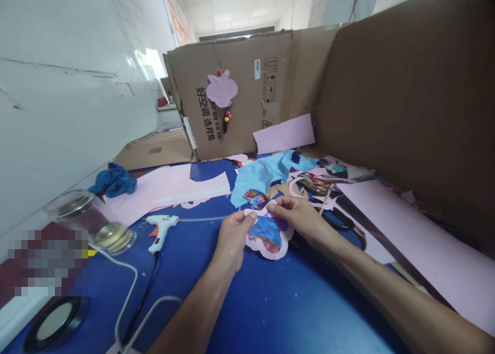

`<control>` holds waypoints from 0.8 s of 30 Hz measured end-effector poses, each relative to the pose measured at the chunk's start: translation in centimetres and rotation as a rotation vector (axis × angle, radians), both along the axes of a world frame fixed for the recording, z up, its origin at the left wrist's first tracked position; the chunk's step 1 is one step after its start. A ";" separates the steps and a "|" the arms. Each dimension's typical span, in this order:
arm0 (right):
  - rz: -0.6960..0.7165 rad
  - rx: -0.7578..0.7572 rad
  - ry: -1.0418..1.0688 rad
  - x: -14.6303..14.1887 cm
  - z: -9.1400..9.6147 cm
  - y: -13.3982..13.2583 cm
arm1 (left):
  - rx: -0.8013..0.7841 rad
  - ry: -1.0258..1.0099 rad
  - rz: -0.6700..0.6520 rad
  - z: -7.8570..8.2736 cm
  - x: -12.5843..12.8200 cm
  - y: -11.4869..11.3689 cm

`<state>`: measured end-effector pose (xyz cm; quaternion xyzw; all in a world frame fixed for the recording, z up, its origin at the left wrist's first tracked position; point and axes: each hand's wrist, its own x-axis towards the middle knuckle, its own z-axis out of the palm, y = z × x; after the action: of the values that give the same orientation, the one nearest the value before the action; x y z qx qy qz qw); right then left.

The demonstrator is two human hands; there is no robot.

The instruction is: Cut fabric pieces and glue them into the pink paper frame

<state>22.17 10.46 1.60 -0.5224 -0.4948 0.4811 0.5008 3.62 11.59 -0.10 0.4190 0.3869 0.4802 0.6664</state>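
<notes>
My left hand [233, 240] and my right hand [292, 217] pinch opposite edges of a pink paper cutout [266, 245], lifting it slightly above the blue table top [270, 312]. Its scalloped outline is covered with blue and multicoloured fabric scraps. A white hot glue gun [159, 231] lies to the left of my left hand, with a thin glue stick [201, 219] running toward the cutout. Just beyond my hands is a light blue fabric piece [263, 176]. Black-handled scissors [340, 220] lie past my right wrist.
Cardboard sheets [406, 111] stand along the back and right. A pink paper flower [221, 88] hangs on them. Pink paper sheets [166, 189] and scraps cover the table. A glass jar [91, 222], blue cloth [114, 181] and cables sit at the left, beside a white wall.
</notes>
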 end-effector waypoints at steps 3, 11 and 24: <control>0.004 0.008 -0.015 0.0 -0.1 0.0 | 0.009 0.005 0.010 -0.1 0.0 0.0; 0.030 0.010 -0.033 0.1 0.1 -0.1 | 0.001 0.019 0.056 -0.3 -0.1 0.2; 0.152 -0.024 -0.023 0.3 -0.5 0.0 | -0.019 0.017 0.090 0.0 -0.1 0.3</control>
<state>22.44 10.45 1.05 -0.4946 -0.5330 0.5177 0.4509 3.48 11.94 -0.11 0.3987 0.4155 0.5026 0.6448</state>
